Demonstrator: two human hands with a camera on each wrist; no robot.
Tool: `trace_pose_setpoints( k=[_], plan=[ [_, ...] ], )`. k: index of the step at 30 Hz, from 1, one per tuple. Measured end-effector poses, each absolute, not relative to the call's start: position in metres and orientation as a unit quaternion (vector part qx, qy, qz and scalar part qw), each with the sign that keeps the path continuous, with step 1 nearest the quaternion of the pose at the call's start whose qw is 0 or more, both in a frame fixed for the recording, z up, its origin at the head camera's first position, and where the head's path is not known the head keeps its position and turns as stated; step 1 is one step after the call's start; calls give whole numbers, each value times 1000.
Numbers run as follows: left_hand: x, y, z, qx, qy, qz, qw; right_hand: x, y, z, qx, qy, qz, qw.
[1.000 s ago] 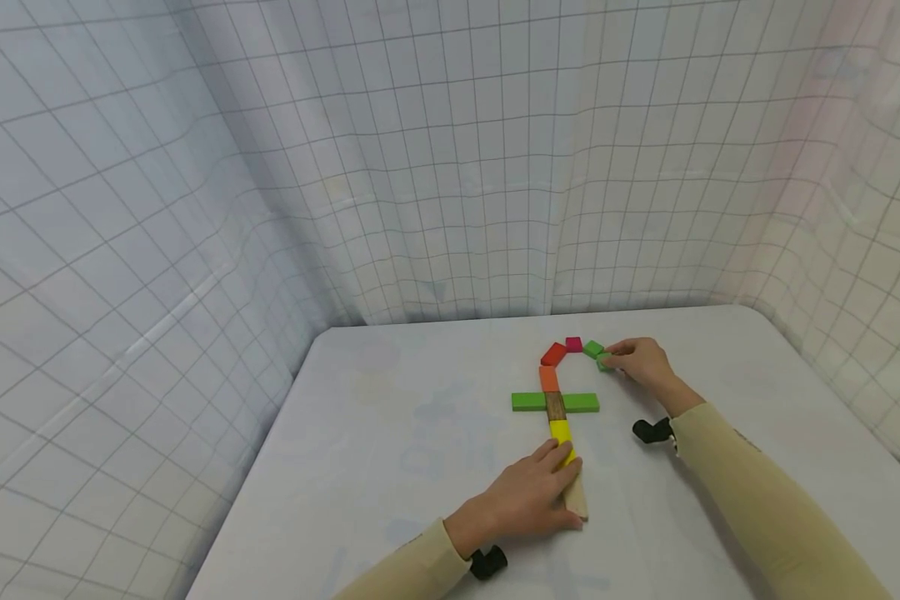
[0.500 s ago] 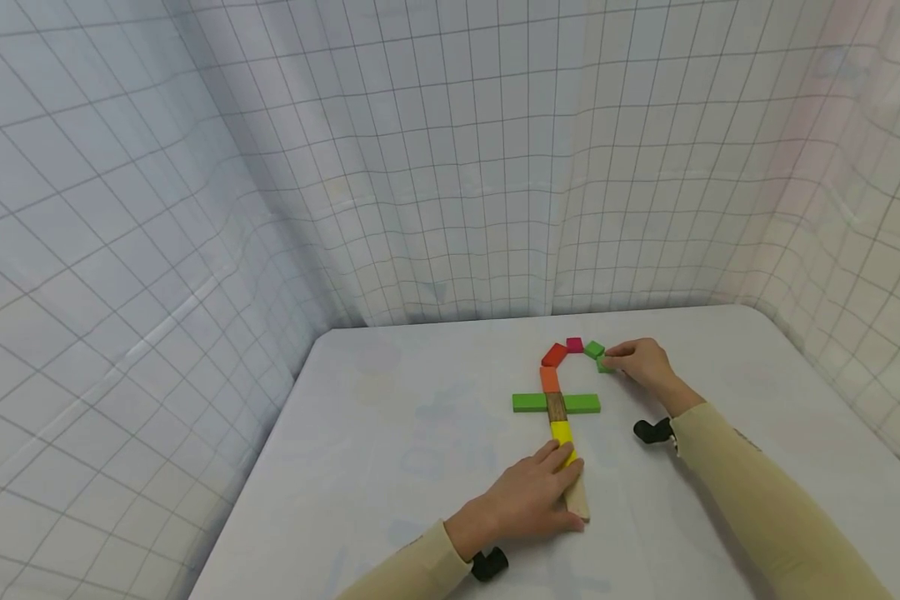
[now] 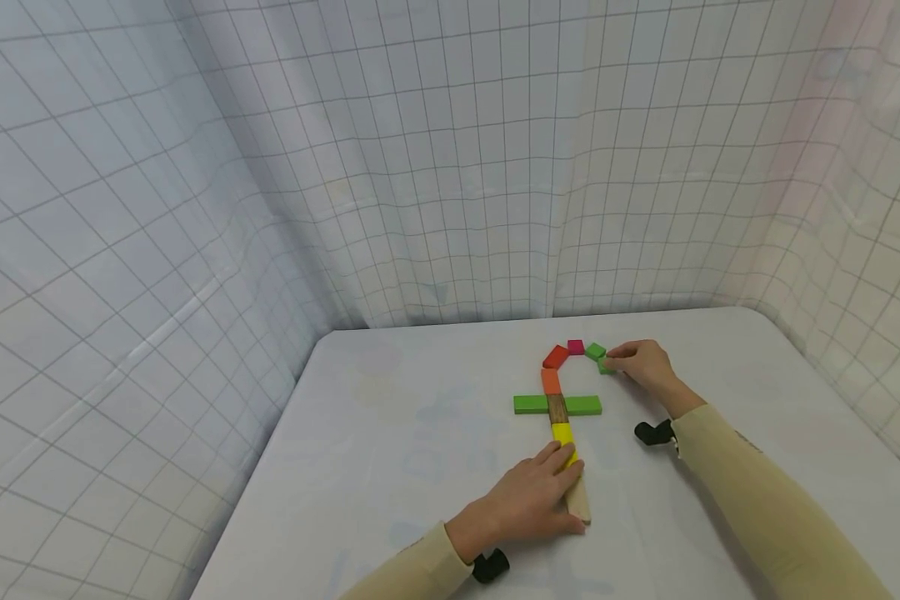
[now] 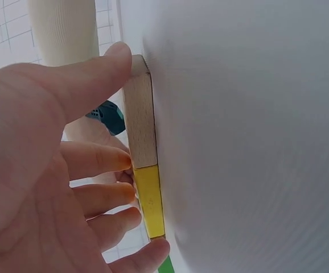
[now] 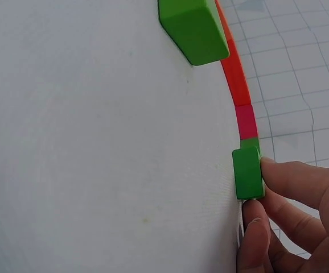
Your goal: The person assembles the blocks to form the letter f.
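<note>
In the head view, my left hand (image 3: 525, 500) lies along the near part of a row of wooden blocks. Its fingers touch the yellow block (image 3: 562, 432), and its thumb is at the end of a plain wood block (image 3: 578, 503). My right hand (image 3: 642, 365) pinches a small green block (image 5: 248, 173) between thumb and fingers. That block sits against another small green block (image 3: 595, 352). From there a magenta block (image 3: 576, 347), a red block (image 3: 557, 357) and an orange block (image 3: 551, 381) curve down to a brown block (image 3: 558, 409).
Green bars, one left (image 3: 531, 405) and one right (image 3: 584, 406), flank the brown block. The white table (image 3: 375, 442) ends at a rounded back edge before a checked curtain (image 3: 450, 208). Black wrist devices, left (image 3: 491, 566) and right (image 3: 652, 433), sit beside the sleeves.
</note>
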State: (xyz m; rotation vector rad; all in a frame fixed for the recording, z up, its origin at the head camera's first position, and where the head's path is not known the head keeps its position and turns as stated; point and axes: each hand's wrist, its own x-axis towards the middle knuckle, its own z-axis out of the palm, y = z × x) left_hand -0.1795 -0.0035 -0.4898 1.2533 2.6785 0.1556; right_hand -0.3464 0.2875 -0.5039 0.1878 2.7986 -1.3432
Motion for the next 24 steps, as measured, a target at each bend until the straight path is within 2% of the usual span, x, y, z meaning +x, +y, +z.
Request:
trace_pose_setpoints(
  k=[13,20,24],
  plan=[
    [-184,-9,-477,402,908,71,90,-344,286,-501,75,893,-444,16],
    [-199,-29,-458,359,923,127,51,-337,293,-484,54,889,-453,30],
    [-207,-47,-444,342,927,157,16,-329,293,-473,17,904,-427,18]
  ],
)
